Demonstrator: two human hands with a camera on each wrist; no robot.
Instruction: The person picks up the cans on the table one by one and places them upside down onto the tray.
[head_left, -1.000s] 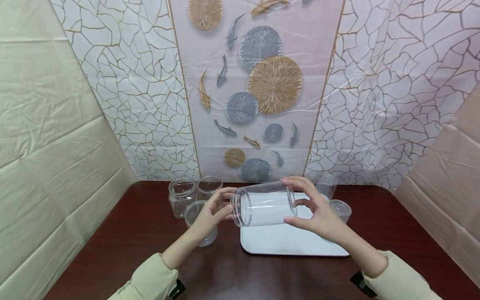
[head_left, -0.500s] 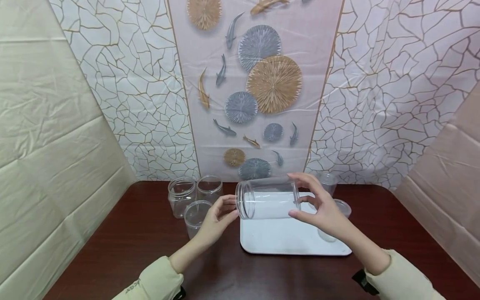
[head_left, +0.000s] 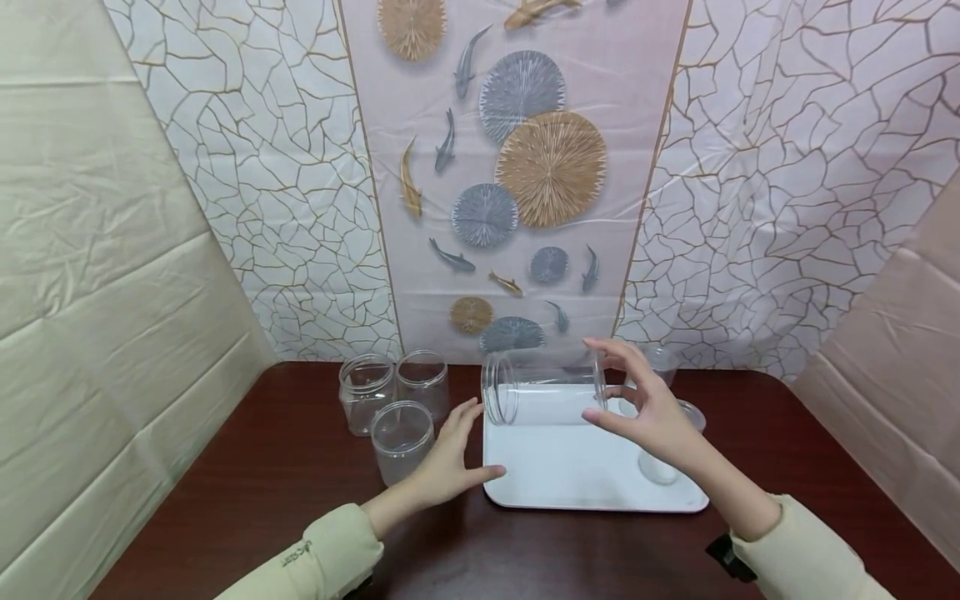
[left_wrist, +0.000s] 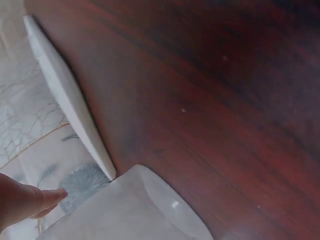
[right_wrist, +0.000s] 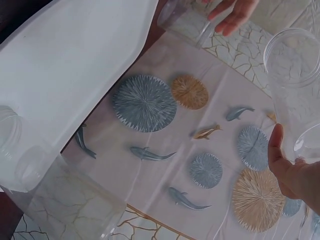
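Spread wider since the earlier frame, my left hand holds nothing; my right hand grips the clear cylindrical jar by its base, long axis running left above the white tray, mouth just beside my left hand.

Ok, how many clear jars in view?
6: held jar in the right hand; left of the tray, back-left jar, back-right jar, front jar; at its right, far jar, near jar, both partly hidden.
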